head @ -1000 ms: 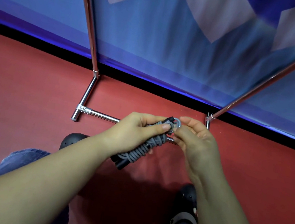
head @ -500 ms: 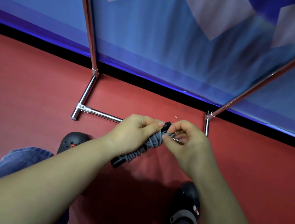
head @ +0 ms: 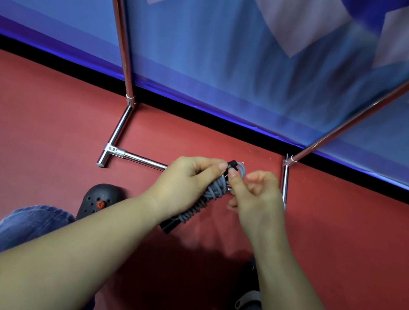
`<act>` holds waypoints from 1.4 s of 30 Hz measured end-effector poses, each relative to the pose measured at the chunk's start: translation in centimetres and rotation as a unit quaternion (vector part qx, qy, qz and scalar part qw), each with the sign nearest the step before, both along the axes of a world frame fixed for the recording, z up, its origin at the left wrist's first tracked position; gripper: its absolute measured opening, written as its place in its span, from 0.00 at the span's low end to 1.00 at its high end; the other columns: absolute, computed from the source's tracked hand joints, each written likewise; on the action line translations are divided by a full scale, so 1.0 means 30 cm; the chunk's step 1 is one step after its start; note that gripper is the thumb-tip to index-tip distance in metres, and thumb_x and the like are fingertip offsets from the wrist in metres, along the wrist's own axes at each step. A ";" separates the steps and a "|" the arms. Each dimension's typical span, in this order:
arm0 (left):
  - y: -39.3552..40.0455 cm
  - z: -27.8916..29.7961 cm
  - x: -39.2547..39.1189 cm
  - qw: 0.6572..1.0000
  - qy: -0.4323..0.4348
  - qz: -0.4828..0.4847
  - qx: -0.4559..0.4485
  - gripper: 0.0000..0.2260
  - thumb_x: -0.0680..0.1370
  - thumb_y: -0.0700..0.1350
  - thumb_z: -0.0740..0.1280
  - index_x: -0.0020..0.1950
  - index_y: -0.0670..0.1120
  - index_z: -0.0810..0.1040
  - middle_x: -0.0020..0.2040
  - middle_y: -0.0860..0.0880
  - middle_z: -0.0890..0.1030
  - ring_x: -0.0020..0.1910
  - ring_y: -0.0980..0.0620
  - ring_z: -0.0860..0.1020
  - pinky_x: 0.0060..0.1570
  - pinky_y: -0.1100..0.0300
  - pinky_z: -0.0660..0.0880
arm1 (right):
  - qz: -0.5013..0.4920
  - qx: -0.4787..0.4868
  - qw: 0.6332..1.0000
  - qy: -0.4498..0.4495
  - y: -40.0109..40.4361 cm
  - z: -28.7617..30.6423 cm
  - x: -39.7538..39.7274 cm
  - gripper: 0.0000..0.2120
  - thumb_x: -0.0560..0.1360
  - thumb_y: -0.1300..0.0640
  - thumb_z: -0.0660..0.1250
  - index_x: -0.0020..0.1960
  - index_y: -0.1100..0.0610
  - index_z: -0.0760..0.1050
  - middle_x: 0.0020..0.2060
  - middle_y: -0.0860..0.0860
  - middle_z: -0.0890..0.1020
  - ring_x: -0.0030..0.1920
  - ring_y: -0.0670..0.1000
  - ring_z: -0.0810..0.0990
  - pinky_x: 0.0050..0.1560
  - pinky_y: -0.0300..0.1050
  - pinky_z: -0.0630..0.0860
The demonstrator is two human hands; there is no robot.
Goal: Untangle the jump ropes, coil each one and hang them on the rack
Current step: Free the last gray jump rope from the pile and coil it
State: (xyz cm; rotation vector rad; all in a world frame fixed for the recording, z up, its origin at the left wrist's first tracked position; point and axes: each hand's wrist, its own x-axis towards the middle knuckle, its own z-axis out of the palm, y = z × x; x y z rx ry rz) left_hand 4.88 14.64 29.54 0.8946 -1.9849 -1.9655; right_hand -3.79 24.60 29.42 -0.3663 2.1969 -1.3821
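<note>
A grey jump rope (head: 214, 193) is wound tightly round its black handles into a slim bundle. My left hand (head: 188, 179) grips the bundle's upper half, thumb near the top black handle end. My right hand (head: 254, 193) is at the bundle's top right, its thumb and fingertip pinching the last grey loop beside the handle tip. The bundle's lower black end sticks out below my left wrist. The chrome rack (head: 117, 134) stands just beyond my hands, its base bar partly hidden behind them; its top is out of view.
The rack's two slanted chrome poles (head: 388, 97) rise in front of a blue and white wall banner (head: 219, 34). The floor (head: 28, 110) is red. My black shoes (head: 99, 200) and jeans show below my arms.
My right hand has shifted slightly right and opened its outer fingers while working the rope's end loop at the handle tip. My left hand keeps its grip on the bundle.
</note>
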 end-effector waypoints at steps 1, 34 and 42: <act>0.002 -0.003 0.001 1.000 -0.002 0.003 -0.008 0.09 0.80 0.48 0.62 0.51 0.51 0.83 0.29 0.61 0.79 0.30 0.64 0.75 0.43 0.54 0.76 | 0.012 0.024 0.999 -0.018 0.001 0.000 -0.001 0.12 0.74 0.50 0.68 0.37 0.53 0.69 0.29 0.51 0.78 0.23 0.45 0.75 0.34 0.45 0.76; 0.304 0.471 0.212 0.981 0.125 -0.064 0.132 0.08 0.78 0.41 0.66 0.56 0.43 0.79 0.36 0.44 0.77 0.23 0.52 0.74 0.22 0.62 0.74 | -0.076 -0.064 0.994 -0.046 0.166 0.473 0.047 0.18 0.81 0.58 0.58 0.32 0.57 0.66 0.25 0.53 0.66 0.26 0.49 0.63 0.27 0.39 0.62; 0.390 0.851 0.396 0.972 0.219 -0.066 0.045 0.09 0.78 0.43 0.66 0.58 0.50 0.79 0.32 0.46 0.79 0.24 0.48 0.76 0.26 0.61 0.75 | -0.004 -0.160 0.987 0.033 0.253 0.927 0.201 0.16 0.80 0.58 0.60 0.33 0.56 0.69 0.29 0.53 0.67 0.29 0.48 0.65 0.30 0.40 0.66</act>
